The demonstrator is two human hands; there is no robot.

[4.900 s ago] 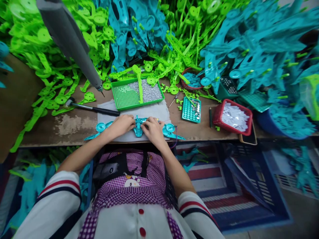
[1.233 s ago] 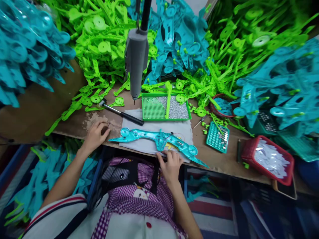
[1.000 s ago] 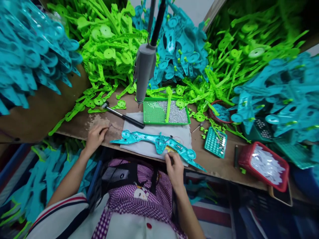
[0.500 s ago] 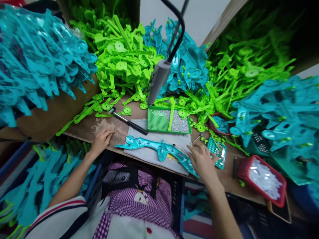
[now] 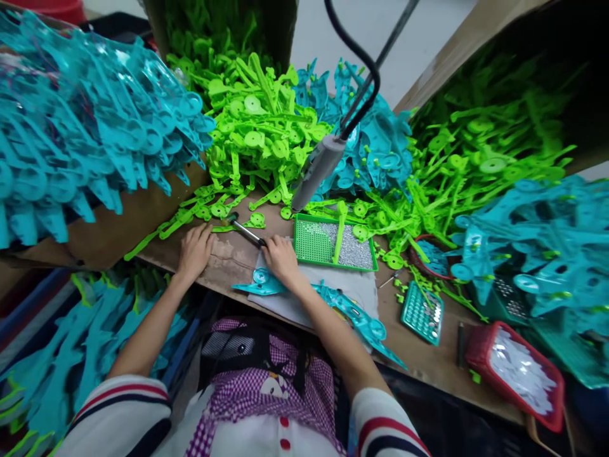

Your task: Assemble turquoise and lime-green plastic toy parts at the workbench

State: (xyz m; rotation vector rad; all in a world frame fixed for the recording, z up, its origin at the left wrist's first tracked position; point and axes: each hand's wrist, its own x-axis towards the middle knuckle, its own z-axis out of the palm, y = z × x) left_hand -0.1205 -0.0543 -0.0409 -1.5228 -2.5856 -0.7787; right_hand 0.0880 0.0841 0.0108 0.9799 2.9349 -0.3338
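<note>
My left hand [image 5: 195,255] rests on the brown tabletop beside the green parts, fingers spread and holding nothing. My right hand [image 5: 281,259] has its fingers closed round the dark handle of the hammer [image 5: 249,235], whose head lies to the left near the green parts. Under my right forearm a long blue plastic piece [image 5: 349,307] lies on a grey cloth [image 5: 323,277]; the forearm hides its middle. Just behind the cloth stands a green tray [image 5: 314,241] with small metal bits and one green arm across it.
Piles of green parts [image 5: 257,127] and blue parts [image 5: 95,120] surround the table. A grey tool [image 5: 318,171] hangs above the tray. To the right are a teal tray [image 5: 422,312], a screwdriver [image 5: 387,280] and a red basket [image 5: 480,355] of clear pieces.
My right hand has moved left from the blue piece's right end to the hammer handle. My left hand has shifted slightly up the table. The view has shifted a little.
</note>
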